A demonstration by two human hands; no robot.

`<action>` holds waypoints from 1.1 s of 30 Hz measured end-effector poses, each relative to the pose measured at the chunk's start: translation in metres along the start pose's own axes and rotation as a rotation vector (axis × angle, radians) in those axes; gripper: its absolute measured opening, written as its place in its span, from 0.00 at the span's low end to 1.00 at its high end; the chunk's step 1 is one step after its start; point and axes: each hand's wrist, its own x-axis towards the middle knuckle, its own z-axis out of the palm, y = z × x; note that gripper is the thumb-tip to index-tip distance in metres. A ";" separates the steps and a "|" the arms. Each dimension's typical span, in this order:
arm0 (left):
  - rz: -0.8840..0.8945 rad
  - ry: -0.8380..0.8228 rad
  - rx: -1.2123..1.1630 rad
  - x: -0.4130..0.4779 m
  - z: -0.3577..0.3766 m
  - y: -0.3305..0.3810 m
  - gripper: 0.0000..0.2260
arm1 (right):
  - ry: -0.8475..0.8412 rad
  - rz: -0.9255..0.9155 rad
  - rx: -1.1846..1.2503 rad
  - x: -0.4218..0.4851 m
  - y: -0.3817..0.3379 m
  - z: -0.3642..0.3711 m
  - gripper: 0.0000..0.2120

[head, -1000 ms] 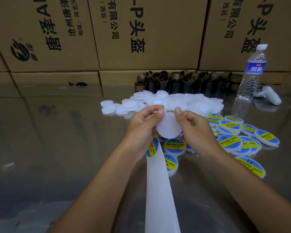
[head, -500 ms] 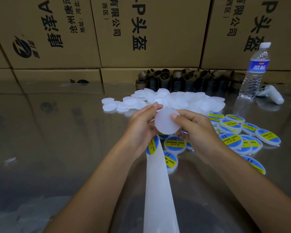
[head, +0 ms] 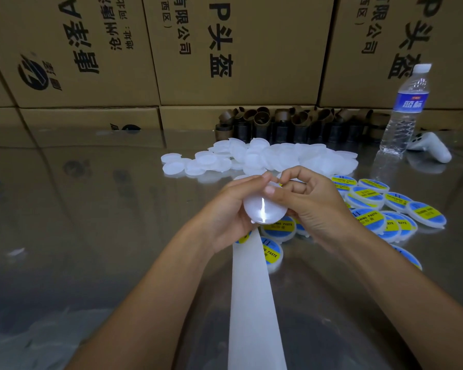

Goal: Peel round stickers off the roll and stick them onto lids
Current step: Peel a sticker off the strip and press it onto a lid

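Fingers [head: 247, 180] of the left hand [head: 231, 209] curl round the held lid [head: 263, 213] from its left rim. The same hand traps the backing strip [head: 254, 303], which runs from under the palm down past the near edge of the worktop [head: 91, 209]. We find the right hand [head: 316, 209] grasping the same lid, its thumb flat on the upper face and its index finger arched over the top rim. We cannot tell whether a freed sticker sits between those fingertips. One blue-and-yellow sticker [head: 243, 238] shows on the strip just below the left palm. The held lid is raised above the middle of the worktop, and the face turned towards us is bare.

Our judgement is that this lid is being readied for its label. We recommend the following:
- Grip it by the rim only, so the face stays free of finger marks.
- Draw the strip taut over the left fingers so the sticker's edge lifts cleanly.
- Centre the sticker before contact, then press from the middle outward.

A crooked first touch would likely be hard to correct.

Beyond the hands, blank lids [head: 273, 156] lie heaped towards the far edge. Labelled lids [head: 369, 198] spread along the right side. Cardboard cores [head: 278, 124] line the far edge. A water bottle [head: 404, 110] and a white controller [head: 433, 148] occupy the far right corner, before stacked cartons [head: 225, 49].
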 end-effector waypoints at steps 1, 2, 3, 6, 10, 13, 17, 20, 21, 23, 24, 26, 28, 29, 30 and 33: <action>-0.014 -0.002 0.000 0.000 0.000 0.000 0.08 | 0.000 -0.013 0.010 0.000 0.000 0.000 0.18; -0.027 0.000 0.010 -0.001 0.001 0.000 0.08 | 0.001 -0.023 0.018 -0.001 -0.001 0.001 0.18; -0.036 0.007 0.029 -0.001 0.001 0.000 0.09 | 0.003 -0.030 0.023 -0.002 -0.001 0.001 0.19; -0.041 0.043 0.061 0.000 0.003 -0.001 0.07 | 0.023 -0.050 0.023 -0.003 -0.001 0.003 0.20; -0.021 0.086 0.006 0.000 0.005 0.000 0.08 | 0.098 -0.061 0.044 -0.003 -0.001 0.007 0.15; 0.019 0.148 -0.049 0.000 0.003 0.004 0.09 | 0.225 -0.042 -0.018 -0.001 0.003 0.005 0.11; 0.106 0.286 -0.185 0.004 -0.004 0.009 0.09 | 0.266 -0.133 -0.426 -0.005 0.018 0.008 0.04; 0.202 0.379 -0.256 0.007 -0.006 0.010 0.08 | 0.129 -0.172 -0.675 -0.012 0.027 0.019 0.11; 0.241 0.404 -0.259 0.008 -0.007 0.010 0.08 | 0.102 -0.160 -0.712 -0.012 0.029 0.022 0.14; 0.292 0.433 -0.255 0.009 -0.008 0.009 0.07 | 0.063 -0.142 -0.779 -0.013 0.031 0.025 0.19; 0.307 0.436 -0.257 0.009 -0.008 0.009 0.07 | 0.045 -0.141 -0.780 -0.012 0.030 0.025 0.21; 0.320 0.425 -0.264 0.009 -0.009 0.008 0.07 | 0.021 -0.124 -0.667 -0.011 0.027 0.022 0.22; 0.318 0.427 -0.263 0.009 -0.009 0.008 0.07 | 0.029 -0.071 -0.488 -0.009 0.022 0.018 0.22; 0.320 0.437 -0.263 0.009 -0.010 0.008 0.07 | 0.042 -0.052 -0.407 -0.007 0.020 0.016 0.22; 0.326 0.452 -0.264 0.009 -0.010 0.008 0.06 | 0.060 -0.040 -0.335 -0.006 0.018 0.014 0.21; 0.344 0.531 -0.233 0.010 -0.011 0.008 0.05 | 0.146 -0.033 -0.194 -0.003 0.013 0.010 0.21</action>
